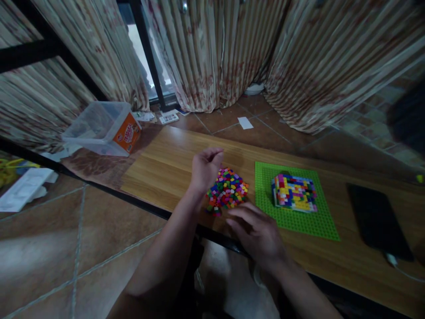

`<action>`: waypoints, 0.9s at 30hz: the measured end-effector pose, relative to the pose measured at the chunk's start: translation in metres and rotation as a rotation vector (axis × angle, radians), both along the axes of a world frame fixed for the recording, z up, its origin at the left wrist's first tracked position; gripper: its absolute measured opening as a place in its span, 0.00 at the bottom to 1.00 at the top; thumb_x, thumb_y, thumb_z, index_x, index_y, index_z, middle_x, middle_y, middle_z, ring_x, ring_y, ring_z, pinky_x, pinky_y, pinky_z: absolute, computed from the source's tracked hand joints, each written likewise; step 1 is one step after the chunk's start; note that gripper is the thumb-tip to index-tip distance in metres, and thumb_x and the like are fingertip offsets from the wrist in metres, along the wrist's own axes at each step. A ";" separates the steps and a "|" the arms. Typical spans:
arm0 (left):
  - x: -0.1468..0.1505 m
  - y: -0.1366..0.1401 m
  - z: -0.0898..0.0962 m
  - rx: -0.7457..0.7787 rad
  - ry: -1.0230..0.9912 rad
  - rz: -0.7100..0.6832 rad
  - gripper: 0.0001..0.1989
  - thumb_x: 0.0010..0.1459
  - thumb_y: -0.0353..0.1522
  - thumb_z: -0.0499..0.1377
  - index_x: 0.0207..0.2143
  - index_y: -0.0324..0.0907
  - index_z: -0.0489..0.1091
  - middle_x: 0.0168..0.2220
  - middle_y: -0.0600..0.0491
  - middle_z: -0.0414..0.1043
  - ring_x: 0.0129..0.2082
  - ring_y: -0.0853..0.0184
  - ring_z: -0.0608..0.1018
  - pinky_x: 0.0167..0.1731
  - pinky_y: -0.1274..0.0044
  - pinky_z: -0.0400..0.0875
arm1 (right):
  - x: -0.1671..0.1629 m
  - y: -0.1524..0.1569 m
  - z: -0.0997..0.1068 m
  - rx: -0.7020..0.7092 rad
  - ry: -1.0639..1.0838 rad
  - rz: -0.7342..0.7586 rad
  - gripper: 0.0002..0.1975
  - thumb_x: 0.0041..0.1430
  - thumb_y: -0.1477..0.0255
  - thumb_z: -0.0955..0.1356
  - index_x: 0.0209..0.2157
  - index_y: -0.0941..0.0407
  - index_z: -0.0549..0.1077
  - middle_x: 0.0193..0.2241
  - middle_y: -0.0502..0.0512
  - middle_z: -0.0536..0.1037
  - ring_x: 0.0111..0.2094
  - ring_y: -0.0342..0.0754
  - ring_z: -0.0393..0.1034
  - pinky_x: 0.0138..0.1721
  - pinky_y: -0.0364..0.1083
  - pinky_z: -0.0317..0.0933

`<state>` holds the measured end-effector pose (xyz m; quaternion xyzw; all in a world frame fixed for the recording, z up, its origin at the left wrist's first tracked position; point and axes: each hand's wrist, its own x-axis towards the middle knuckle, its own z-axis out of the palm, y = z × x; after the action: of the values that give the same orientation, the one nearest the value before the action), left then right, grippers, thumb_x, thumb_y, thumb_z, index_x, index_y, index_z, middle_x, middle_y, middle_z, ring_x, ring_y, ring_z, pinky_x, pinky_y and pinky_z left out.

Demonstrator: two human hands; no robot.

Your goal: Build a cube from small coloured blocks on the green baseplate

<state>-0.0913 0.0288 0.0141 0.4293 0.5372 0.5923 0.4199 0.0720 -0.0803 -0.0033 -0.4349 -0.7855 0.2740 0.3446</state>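
Brick pile (231, 188): small multicoloured toy bricks are heaped on the wooden tabletop (156, 161), between the hands and left of the green baseplate (307, 226).
Left hand (205, 170): raised at the pile's left side, fingers curled in; whether a brick is held cannot be told.
Right hand (258, 228): held at the pile's near edge, thumb and forefinger narrowly parted, no brick seen between them.
Brick build (295, 192): a blocky multicoloured form is seated on the baseplate, studs left bare around it.
Picking: single bricks are judged best lifted from the pile's fringe, by fingertip and thumb, so that neighbours are not scattered.
Near edge: the heap lies close to it; stray bricks are best drawn inward, as a sweep outward could spill them.
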 end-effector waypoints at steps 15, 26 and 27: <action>-0.015 -0.003 0.001 0.007 0.002 -0.025 0.08 0.53 0.29 0.60 0.36 0.37 0.76 0.27 0.55 0.72 0.24 0.74 0.71 0.27 0.82 0.67 | -0.041 -0.002 -0.031 0.237 -0.346 -0.205 0.06 0.61 0.67 0.69 0.35 0.54 0.77 0.33 0.55 0.78 0.33 0.50 0.73 0.34 0.47 0.65; -0.007 -0.009 0.002 -0.013 0.032 -0.089 0.08 0.54 0.30 0.61 0.36 0.38 0.77 0.29 0.54 0.75 0.27 0.73 0.72 0.29 0.80 0.68 | -0.029 0.008 -0.030 0.197 -0.273 -0.233 0.08 0.62 0.65 0.68 0.35 0.54 0.77 0.30 0.53 0.78 0.31 0.48 0.74 0.32 0.45 0.63; -0.004 -0.011 0.003 -0.023 0.025 -0.113 0.07 0.54 0.30 0.61 0.36 0.38 0.77 0.29 0.54 0.75 0.27 0.73 0.72 0.29 0.80 0.68 | -0.024 0.010 -0.027 0.168 -0.250 -0.251 0.09 0.63 0.64 0.67 0.35 0.53 0.76 0.31 0.53 0.78 0.31 0.48 0.74 0.32 0.45 0.64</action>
<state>-0.0956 0.0178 0.0169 0.4615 0.5241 0.5561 0.4506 0.0476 -0.0699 -0.0298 -0.5297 -0.7819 0.1064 0.3111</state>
